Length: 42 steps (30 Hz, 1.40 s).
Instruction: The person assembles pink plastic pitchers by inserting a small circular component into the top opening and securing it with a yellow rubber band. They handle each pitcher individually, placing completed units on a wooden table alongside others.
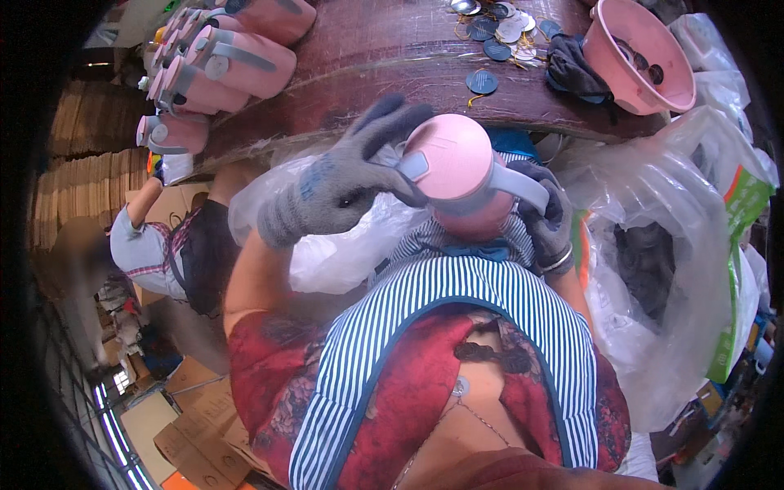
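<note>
A pink tumbler (451,155) with a round pink lid and a grey loop handle is held upright in front of my chest. My right hand (551,219), in a grey glove, is wrapped round its side by the handle (521,188). The gloved left hand (327,186) is at the other side with its fingers spread. Its thumb is touching or just beside the grey tab (414,166) on the lid's edge. The tumbler's base is partly hidden below the lid.
Several pink tumblers (245,61) lie at the table's far left. Round tags with yellow strings (482,82) lie near a pink basin (600,53) and dark cloth (574,69). A large plastic bag (694,269) stands at right. Another person (155,245) is at left, near stacked cardboard (86,188).
</note>
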Motion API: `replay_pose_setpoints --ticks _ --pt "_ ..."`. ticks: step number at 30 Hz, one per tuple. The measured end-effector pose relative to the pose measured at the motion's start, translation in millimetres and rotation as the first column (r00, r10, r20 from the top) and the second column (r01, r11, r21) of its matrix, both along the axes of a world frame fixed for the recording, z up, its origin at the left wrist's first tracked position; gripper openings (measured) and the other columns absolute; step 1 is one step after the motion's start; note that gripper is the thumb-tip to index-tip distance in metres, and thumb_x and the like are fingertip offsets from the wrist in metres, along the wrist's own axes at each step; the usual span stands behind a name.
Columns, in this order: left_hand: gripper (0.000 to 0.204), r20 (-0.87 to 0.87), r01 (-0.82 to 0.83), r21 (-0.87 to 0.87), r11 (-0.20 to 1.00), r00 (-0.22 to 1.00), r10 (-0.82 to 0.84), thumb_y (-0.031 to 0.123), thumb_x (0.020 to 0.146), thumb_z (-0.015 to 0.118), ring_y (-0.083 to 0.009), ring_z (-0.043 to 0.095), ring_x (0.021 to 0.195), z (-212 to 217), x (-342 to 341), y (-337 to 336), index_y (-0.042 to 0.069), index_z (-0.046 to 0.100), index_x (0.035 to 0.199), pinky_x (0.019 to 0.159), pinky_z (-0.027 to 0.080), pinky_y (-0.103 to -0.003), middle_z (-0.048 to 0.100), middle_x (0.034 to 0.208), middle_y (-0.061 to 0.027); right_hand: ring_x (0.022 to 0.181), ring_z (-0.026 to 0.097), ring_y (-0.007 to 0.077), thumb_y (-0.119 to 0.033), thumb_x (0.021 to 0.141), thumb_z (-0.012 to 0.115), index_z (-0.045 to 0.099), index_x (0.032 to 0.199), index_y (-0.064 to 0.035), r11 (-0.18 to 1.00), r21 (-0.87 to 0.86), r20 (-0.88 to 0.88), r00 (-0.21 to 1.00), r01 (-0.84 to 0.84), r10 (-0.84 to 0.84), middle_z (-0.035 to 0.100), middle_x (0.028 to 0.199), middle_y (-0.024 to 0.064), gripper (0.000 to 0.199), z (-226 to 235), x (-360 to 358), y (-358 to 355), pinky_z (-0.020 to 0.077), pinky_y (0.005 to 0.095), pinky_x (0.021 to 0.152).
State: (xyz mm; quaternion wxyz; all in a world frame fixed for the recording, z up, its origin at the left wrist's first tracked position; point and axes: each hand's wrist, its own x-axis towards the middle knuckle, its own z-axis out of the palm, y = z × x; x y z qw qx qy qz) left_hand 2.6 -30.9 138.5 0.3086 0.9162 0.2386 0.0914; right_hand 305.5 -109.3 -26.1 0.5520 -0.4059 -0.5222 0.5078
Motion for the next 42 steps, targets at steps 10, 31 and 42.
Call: replay_pose_setpoints --ticks 10,31,42 --pt "0.028 -0.228 -0.565 0.057 0.823 0.795 0.562 0.027 0.090 0.069 -0.0297 0.060 0.110 18.2 20.0 -39.7 0.002 0.066 0.103 0.095 0.047 -0.035 0.056 0.127 -0.0195 0.105 0.060 0.0335 -0.009 0.071 0.072 0.062 0.084 -0.0009 0.932 0.357 0.355 0.932 -0.066 -0.071 0.061 0.119 0.0177 0.019 16.9 -13.3 9.7 0.0466 0.0413 0.091" --pt "0.030 0.394 0.320 -0.209 0.924 0.893 -0.220 0.026 0.092 0.058 -0.0334 0.059 0.107 -33.3 76.9 80.6 0.002 0.071 0.103 0.109 0.033 -0.048 0.066 0.111 -0.0152 0.114 0.059 0.0309 -0.022 0.078 0.078 0.069 0.112 -0.0008 0.996 -0.007 0.078 0.993 -0.085 0.085 0.064 0.123 0.0157 0.041 -12.3 5.6 15.8 0.0439 0.0404 0.100" --pt "0.077 0.073 -0.292 0.362 0.885 0.955 0.286 0.040 0.074 0.079 -0.0355 0.057 0.118 -34.4 86.2 9.5 0.002 0.053 0.135 0.102 0.044 -0.043 0.057 0.130 -0.0206 0.103 0.064 0.0243 -0.022 0.082 0.074 0.066 0.113 0.0005 0.997 0.067 0.106 0.994 -0.033 0.026 0.067 0.115 0.0145 0.038 -10.3 0.0 19.3 0.0477 0.0349 0.093"
